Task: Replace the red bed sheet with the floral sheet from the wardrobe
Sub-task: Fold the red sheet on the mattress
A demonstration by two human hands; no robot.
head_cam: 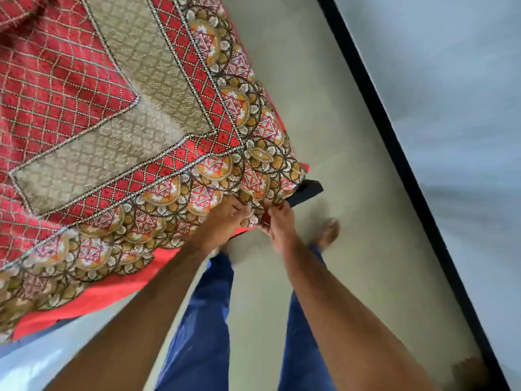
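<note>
The patterned red sheet [118, 108] is being seen spread over the bed, its floral border hanging at the near corner above a plain red layer [158, 272]. That corner is being pinched by the left hand [225, 218] and the right hand [277, 221]; if pulled unevenly, it is likely being snagged on the dark bed frame corner [307, 193].

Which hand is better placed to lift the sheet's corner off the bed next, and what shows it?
Probably the right hand. It pinches the red sheet at the very corner of the bed, over bare floor, so it can likely pull outward freely. The left hand grips the hem further along the bed's side.
</note>
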